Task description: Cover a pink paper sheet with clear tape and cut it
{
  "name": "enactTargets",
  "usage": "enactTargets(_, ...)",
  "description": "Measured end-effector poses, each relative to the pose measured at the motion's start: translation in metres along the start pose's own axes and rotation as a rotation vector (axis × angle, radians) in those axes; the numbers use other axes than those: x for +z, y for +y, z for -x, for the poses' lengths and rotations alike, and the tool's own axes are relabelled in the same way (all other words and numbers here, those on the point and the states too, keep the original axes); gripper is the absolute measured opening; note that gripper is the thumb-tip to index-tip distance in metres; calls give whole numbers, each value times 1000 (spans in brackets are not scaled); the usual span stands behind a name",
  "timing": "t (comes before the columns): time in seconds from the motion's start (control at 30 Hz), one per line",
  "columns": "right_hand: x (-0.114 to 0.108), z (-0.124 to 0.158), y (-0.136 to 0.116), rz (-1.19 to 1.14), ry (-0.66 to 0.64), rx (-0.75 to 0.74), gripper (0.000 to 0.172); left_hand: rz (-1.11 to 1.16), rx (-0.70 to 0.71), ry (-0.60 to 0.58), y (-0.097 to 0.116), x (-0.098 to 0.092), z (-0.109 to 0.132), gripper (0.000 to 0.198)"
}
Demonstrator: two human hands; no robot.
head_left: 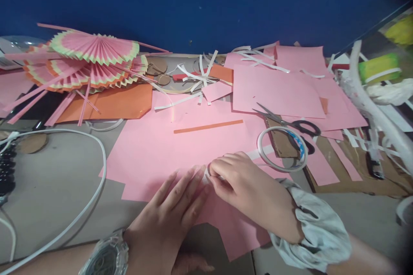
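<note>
White strip [206, 175] at nine o'clock of my right fingers [222, 166], pinched narrow on it; left fingers [178, 190] near too, spread flat on pink paper [145, 146]; long axis unclear.

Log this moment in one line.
Left hand: resting on pink paper sheets | right hand: pinching small white piece | nearby: thin orange paper strip, black-handled metal scissors, round white tape roll

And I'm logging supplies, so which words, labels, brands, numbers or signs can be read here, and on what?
None can be read with certainty.
Tape roll: white marks on its blue inner side, too small to read.
Cardboard disc: faint dark print, too blurred.
Watch: dial too blurred.
</note>
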State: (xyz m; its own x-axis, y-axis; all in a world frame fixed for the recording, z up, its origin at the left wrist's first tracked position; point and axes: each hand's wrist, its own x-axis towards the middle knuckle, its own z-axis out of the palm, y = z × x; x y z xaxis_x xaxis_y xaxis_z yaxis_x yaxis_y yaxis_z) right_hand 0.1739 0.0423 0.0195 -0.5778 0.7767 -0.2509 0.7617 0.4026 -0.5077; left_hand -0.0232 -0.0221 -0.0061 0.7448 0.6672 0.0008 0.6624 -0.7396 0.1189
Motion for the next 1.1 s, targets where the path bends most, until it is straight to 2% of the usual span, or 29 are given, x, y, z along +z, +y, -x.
enactTargets(0.4, 1, 0, 2, 17, -3, -13, 18, -23, -6, 25, 1, -2, 0, 89)
enactTargets(0.57, 0, 1, 3, 18, 3, -23, 19, -9, -23, 0, 1, -2, -1, 84)
enactTargets(0.77, -4, -1, 4, 21, -38, -39, 20, -3, 24, 9, -2, 0, 1, 83)
enactTargets(0.93, -4, -1, 5, 27, -41, -48, 20, 17, -11, 11, -1, 1, 2, 85)
enactTargets(1.1, -3, 0, 6, 32, -46, -58, 20, 32, 20, 18, -2, 2, 1, 87)
